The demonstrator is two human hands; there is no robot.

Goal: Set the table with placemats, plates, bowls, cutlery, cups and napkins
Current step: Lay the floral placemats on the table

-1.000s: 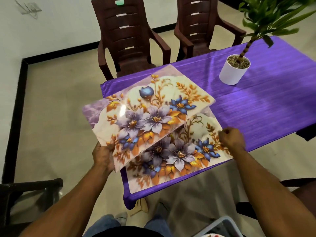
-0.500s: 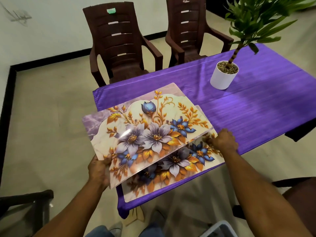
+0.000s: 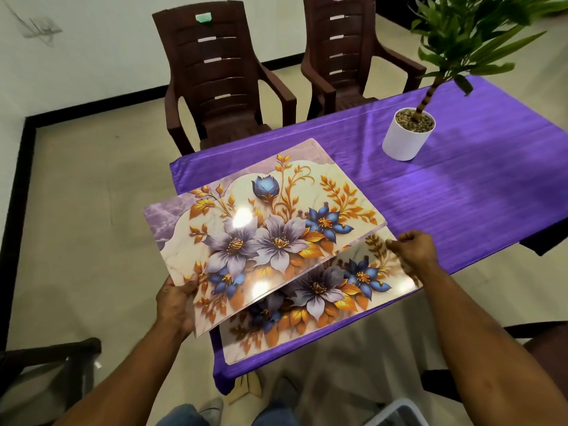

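Two glossy floral placemats are in view over the near-left corner of the table with the purple cloth [image 3: 461, 204]. My left hand [image 3: 175, 305] grips the upper placemat [image 3: 264, 229] by its near-left corner and holds it tilted above the table, its left part out past the table's edge. The lower placemat [image 3: 332, 305] lies flat along the table's near edge, partly hidden under the upper one. My right hand [image 3: 413, 250] has curled fingers at the lower placemat's right edge, just beside the upper placemat's right corner.
A white pot with a green plant [image 3: 407, 136] stands on the table at the back right. Two dark brown plastic chairs [image 3: 221, 84] stand behind the table. Another dark chair [image 3: 46, 364] is at the lower left, and a white bin corner [image 3: 396, 413] shows at the bottom.
My left hand has carried the upper placemat a little nearer and lower over the lower one. My right hand stays at the lower placemat's right edge.
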